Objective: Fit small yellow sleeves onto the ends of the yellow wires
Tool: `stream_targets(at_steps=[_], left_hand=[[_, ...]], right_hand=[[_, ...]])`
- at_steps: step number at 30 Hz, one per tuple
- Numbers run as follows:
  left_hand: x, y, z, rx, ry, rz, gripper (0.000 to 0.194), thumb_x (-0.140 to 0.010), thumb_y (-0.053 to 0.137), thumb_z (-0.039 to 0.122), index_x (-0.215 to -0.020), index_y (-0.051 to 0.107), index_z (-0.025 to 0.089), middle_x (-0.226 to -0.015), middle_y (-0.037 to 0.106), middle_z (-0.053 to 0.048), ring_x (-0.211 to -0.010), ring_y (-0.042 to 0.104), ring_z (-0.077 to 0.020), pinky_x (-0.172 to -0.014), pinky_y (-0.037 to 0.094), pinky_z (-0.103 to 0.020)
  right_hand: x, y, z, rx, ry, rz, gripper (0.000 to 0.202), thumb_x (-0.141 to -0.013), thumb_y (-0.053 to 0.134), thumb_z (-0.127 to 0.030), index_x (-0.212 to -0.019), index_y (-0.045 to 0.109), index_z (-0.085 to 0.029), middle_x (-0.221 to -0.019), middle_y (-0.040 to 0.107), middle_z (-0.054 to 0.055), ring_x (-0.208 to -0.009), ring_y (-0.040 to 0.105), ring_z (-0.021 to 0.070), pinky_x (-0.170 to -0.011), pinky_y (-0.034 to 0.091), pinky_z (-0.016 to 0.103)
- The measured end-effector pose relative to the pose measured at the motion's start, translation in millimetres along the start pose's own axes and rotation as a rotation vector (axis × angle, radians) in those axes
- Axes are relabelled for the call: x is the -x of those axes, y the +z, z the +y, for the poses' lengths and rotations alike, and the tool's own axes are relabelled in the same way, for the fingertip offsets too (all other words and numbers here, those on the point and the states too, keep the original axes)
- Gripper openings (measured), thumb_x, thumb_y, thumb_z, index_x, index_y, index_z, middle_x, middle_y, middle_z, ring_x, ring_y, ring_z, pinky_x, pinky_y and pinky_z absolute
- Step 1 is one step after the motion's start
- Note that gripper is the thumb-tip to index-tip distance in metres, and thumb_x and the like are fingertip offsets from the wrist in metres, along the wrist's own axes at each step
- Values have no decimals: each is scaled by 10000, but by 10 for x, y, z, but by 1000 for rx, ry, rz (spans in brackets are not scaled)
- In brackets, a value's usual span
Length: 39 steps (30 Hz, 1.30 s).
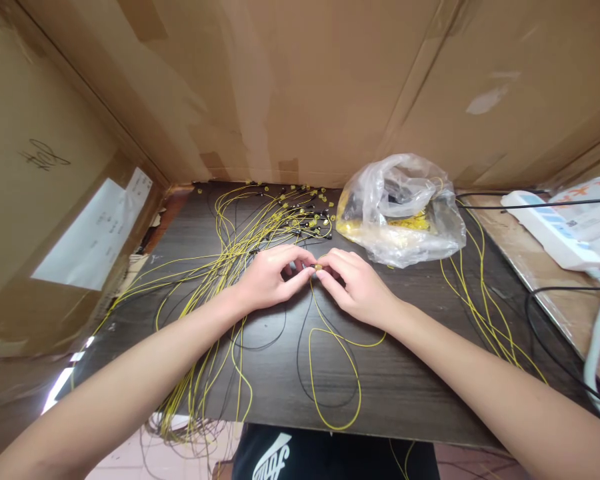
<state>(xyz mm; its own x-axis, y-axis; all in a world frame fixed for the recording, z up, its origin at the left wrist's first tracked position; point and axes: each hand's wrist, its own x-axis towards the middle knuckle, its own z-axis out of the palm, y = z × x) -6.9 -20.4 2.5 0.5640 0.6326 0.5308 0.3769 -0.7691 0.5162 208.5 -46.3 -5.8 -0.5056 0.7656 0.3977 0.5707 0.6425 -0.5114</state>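
Over the middle of the dark tabletop (pixel 280 360), both my hands meet fingertip to fingertip. My left hand (pixel 273 275) is closed in a pinch on the dark end of a thin yellow wire (pixel 359 393), which loops down across the table below. My right hand (pixel 359 283) pinches a small yellow piece (pixel 319 267) right against that end; the fingers partly cover both, so I cannot tell whether they are joined. Behind my left hand lies a bundle of yellow wires (pixel 225 257) with black ends, scattered among several small yellow pieces (pixel 323 191).
A clear plastic bag (pixel 405 233) with yellow bits stands behind my right hand. Cardboard walls (pixel 300 87) close off the back and left. More yellow wires (pixel 485 293) run down at the right, near a white power strip (pixel 550 230) and black cables (pixel 535 320).
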Motion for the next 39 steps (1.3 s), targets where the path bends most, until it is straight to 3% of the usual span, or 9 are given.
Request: stream_targets(at_steps=[9,39], left_hand=[[-7,-3,-3,-31,47,7,82,-934,668,199,-989,698,146,-826,716,-24,-698,647,-114,-652,531,-228],[-13,2,-2,-70,117,21,84,-952,643,210,-995,688,153,-837,713,-34,-730,647,-136,-697,537,-266]], right_hand=[[-9,15,27,26,-10,-30,293,-1079,391,-293,-958,622,-160,-883,642,68,-811,558,201,-758,396,348],[-6,4,24,-1,-19,-63,303,-1084,347,-293,-922,576,-180,-878,620,68,-806,527,200,-767,390,348]])
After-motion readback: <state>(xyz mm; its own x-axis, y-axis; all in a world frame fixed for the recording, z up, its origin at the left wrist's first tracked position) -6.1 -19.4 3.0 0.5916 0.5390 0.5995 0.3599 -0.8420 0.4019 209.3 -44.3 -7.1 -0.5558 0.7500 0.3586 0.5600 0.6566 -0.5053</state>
